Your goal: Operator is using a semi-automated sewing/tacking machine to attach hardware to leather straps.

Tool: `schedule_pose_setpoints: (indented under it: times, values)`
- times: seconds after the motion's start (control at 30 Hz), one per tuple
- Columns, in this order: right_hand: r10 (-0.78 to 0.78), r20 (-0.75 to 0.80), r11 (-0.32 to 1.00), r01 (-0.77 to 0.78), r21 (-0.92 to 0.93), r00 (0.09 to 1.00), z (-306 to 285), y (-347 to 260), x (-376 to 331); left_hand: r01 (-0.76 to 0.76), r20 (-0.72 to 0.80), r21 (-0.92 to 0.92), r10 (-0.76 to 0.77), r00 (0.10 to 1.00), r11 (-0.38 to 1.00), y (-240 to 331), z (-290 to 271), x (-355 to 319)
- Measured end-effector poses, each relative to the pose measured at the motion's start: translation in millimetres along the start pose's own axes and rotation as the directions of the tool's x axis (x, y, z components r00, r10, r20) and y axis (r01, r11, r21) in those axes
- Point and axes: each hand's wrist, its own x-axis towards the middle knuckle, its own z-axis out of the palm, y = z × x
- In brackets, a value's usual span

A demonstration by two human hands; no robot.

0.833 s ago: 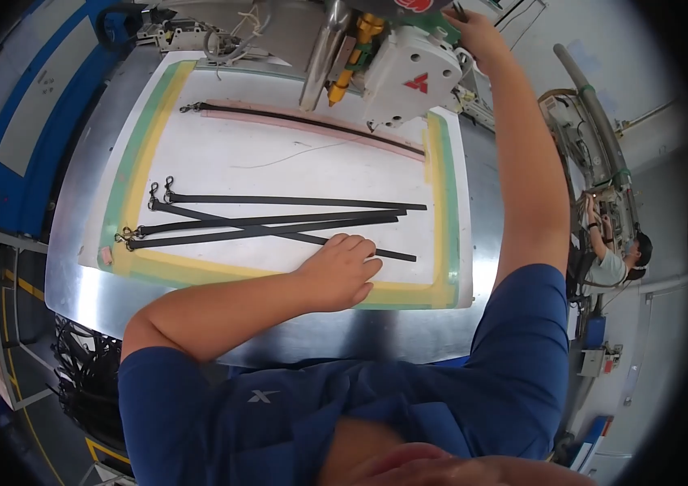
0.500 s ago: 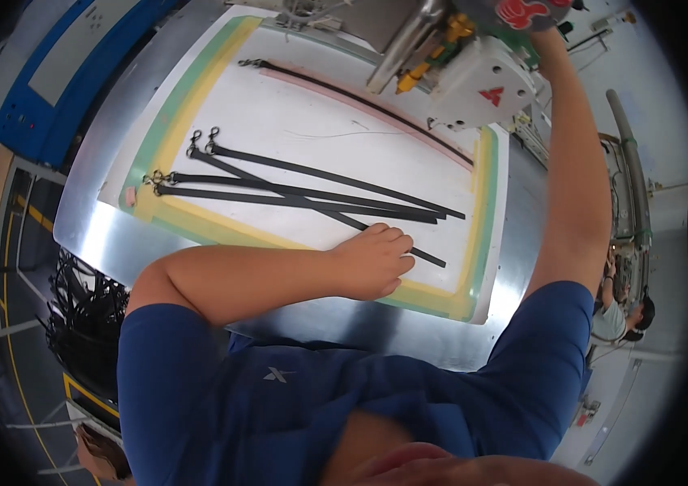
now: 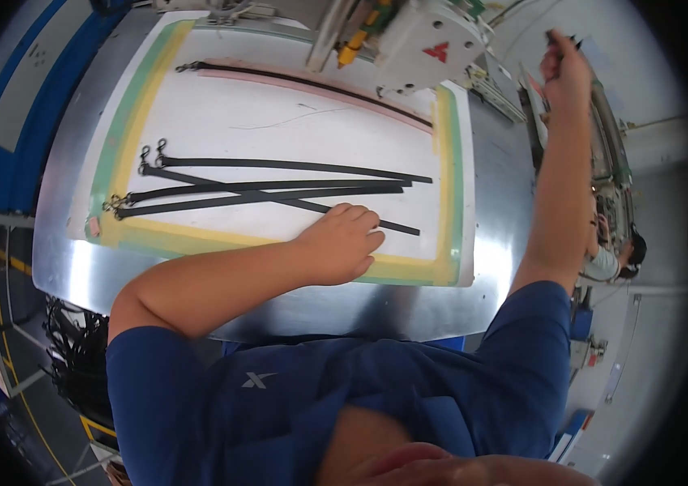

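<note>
Several black straps (image 3: 295, 168) with metal snap hooks (image 3: 162, 147) at their left ends lie crossed on a white sheet (image 3: 279, 146) edged with yellow and green tape. My left hand (image 3: 342, 243) rests on the sheet's near side, fingers curled beside the crossing strap's right part; what is under them is hidden. Farther back, another black strap (image 3: 311, 86) lies along a pink strip (image 3: 267, 79). My right hand (image 3: 568, 73) is raised at the far right, away from the sheet, its fingers closed around something small and dark that I cannot make out.
A white machine head (image 3: 425, 49) with a yellow part (image 3: 354, 47) stands over the sheet's far edge. The metal table (image 3: 295, 312) surrounds the sheet. Black straps hang in a bundle (image 3: 76, 356) at the lower left. Another person (image 3: 613, 259) is off to the right.
My right hand has moved from the top of the machine head out to the right. The left hand stays by the straps. The whole view has shifted a little.
</note>
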Motion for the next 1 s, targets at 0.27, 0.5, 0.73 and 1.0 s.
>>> schedule_pose_setpoints:
  times: [0.27, 0.5, 0.73, 1.0]
  values:
    - [0.717, 0.159, 0.636, -0.731, 0.249, 0.678, -83, 156, -234, 0.045, -0.048, -0.022, -0.046, 0.998, 0.999, 4, -6, 1]
    - [0.708, 0.2, 0.626, -0.733, 0.266, 0.677, -86, 156, -264, 0.107, -0.035, 0.069, -0.104, 0.994, 0.992, 9, -6, 16]
    - [0.744, 0.294, 0.445, -0.773, 0.452, 0.6, -96, 157, -263, 0.173, 0.002, 0.211, -0.177, 0.984, 0.962, 16, -4, 18]
    - [0.612, 0.374, 0.439, -0.692, 0.573, 0.697, -101, 170, -272, 0.145, 0.002, 0.241, -0.15, 0.989, 0.96, 17, -2, 13]
